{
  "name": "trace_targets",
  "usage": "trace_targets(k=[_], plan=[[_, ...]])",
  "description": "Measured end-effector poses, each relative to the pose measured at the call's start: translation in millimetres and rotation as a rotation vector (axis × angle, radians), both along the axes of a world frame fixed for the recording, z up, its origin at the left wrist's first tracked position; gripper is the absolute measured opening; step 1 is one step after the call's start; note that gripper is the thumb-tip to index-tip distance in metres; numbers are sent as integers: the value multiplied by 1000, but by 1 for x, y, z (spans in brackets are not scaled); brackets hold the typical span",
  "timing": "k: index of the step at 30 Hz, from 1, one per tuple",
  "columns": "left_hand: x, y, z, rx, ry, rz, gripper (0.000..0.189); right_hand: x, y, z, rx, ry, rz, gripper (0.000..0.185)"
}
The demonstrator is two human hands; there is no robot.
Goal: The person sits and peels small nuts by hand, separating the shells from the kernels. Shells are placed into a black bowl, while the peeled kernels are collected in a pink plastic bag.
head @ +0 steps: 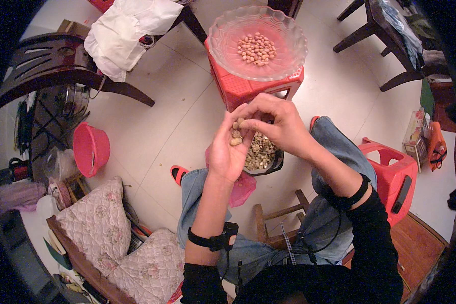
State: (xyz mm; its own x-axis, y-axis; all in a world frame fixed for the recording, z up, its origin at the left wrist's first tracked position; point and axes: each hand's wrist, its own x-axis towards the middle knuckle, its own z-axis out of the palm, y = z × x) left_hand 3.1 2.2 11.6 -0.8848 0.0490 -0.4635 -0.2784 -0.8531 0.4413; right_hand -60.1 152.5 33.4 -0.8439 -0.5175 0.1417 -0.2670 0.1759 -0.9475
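My left hand (228, 152) lies palm up with several unshelled peanuts (236, 141) resting in the palm and against its fingers. Over its fingertips, my right hand (275, 123) pinches a peanut (243, 123) between thumb and fingers; its far fingers are partly hidden. Below the hands, a dark container (279, 164) holds many broken peanut shells (261, 152). Beyond the hands, a clear scalloped bowl (222, 57) with shelled peanut kernels (257, 49) stands on a red plastic stool (237, 91).
A pink plastic bag (242, 189) hangs by the shell container. A low wooden stool (261, 224) is between my legs. At the left are a pink basin (100, 148) and quilted cushions (98, 224); at the right, another red plastic stool (393, 174).
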Motion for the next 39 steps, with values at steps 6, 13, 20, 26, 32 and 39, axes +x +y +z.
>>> trace_targets(k=[6, 13, 20, 26, 32, 39], plan=[[0, -1, -1, -159, 67, -71, 16, -5, -1, -1, -248, -476, -56, 15], [-1, -4, -2, -146, 120, -122, 19, -5, -1, 5, -199, -528, -27, 15], [-2, 4, 5, -468, 75, -122, 27, 0, -11, -20, -74, -181, -43, 13], [-3, 4, 2, -535, 56, -143, 30, 3, -10, -26, -28, -140, -54, 14], [-3, 3, -5, -522, 44, -140, 28, 2, -14, -26, -2, -111, -91, 14], [-6, 10, -4, -567, 26, -70, 26, 2, -22, -29, -104, -199, -140, 12]])
